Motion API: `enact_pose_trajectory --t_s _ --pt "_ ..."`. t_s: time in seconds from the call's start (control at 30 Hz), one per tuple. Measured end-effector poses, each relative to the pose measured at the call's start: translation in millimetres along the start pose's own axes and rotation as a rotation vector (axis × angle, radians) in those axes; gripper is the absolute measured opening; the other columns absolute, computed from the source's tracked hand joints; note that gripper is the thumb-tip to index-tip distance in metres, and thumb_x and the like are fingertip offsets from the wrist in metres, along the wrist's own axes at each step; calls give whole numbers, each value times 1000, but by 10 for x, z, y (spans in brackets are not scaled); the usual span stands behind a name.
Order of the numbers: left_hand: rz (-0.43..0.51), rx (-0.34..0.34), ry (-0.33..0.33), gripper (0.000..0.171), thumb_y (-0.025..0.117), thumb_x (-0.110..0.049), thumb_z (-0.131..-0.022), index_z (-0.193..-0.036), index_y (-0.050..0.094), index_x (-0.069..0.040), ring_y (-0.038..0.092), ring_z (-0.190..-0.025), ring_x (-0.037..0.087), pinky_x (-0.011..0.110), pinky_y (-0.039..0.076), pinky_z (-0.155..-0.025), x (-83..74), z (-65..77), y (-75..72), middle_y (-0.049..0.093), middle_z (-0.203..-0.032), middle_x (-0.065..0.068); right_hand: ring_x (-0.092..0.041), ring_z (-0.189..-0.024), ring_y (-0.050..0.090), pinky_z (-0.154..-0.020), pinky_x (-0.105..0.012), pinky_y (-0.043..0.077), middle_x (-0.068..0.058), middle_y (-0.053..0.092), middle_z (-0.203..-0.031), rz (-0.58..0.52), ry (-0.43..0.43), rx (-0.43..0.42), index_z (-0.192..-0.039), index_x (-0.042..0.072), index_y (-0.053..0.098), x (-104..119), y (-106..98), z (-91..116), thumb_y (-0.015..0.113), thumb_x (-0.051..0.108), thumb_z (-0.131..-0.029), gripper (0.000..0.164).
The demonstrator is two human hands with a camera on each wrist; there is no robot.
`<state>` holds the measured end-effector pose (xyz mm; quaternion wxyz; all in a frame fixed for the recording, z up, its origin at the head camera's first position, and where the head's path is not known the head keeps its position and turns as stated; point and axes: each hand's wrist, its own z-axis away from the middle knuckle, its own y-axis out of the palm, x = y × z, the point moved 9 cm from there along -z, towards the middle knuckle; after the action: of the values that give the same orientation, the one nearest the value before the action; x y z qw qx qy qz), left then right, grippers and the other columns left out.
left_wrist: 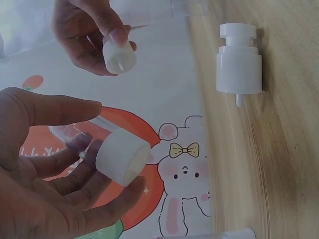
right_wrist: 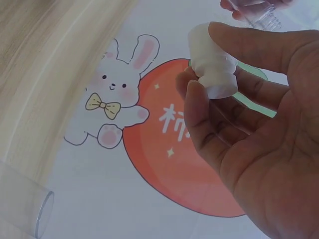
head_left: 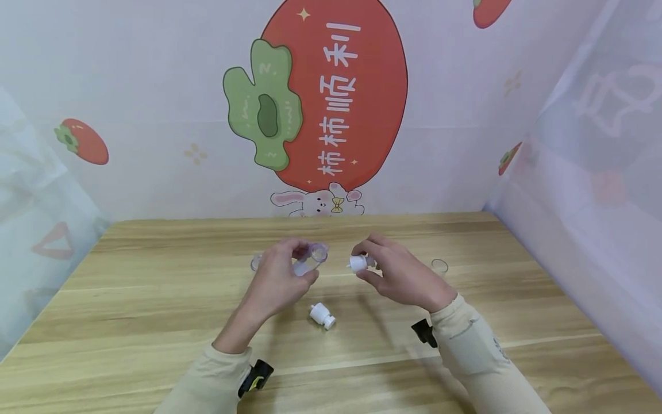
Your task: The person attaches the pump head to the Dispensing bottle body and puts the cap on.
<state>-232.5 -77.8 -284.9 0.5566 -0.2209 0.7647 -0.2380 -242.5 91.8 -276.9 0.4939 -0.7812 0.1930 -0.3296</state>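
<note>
My left hand (head_left: 281, 276) holds a small clear bottle (head_left: 306, 267) between thumb and fingers. The left wrist view shows a white band (left_wrist: 122, 156) at one end of this bottle; a screw-threaded neck (right_wrist: 268, 20) shows in the right wrist view. Across a gap, my right hand (head_left: 400, 273) pinches a white pump head (right_wrist: 212, 62), raised above the table. A second white pump head (head_left: 323, 316) lies on its side on the table, nearer me and between the hands.
Behind my left hand lies a clear round-ended piece (head_left: 256, 263), partly hidden. A clear open-ended cylinder (right_wrist: 30, 206) lies right of my right hand. The wooden table (head_left: 155, 322) meets printed cloth walls (head_left: 170, 103) at the back and sides.
</note>
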Motion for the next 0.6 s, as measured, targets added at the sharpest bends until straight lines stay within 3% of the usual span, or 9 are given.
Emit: enact_pose_trajectory --t_s 0.37,0.6 --pt "-15 6 17 39 81 0 -80 -117 68 4 64 -103 28 43 53 -91 -11 3 30 69 -109 14 -17 -92 62 -80 -35 55 -1 63 -107 -3 -14 -36 -114 5 66 41 -74 0 78 3 -88 29" --pt "-61 31 28 38 80 1 -81 -117 68 3 64 -105 28 43 53 -93 -17 9 89 68 -112 13 -15 -91 63 -80 -31 55 1 63 -109 -81 4 -78 -114 7 67 43 -148 -3 77 1 -89 28"
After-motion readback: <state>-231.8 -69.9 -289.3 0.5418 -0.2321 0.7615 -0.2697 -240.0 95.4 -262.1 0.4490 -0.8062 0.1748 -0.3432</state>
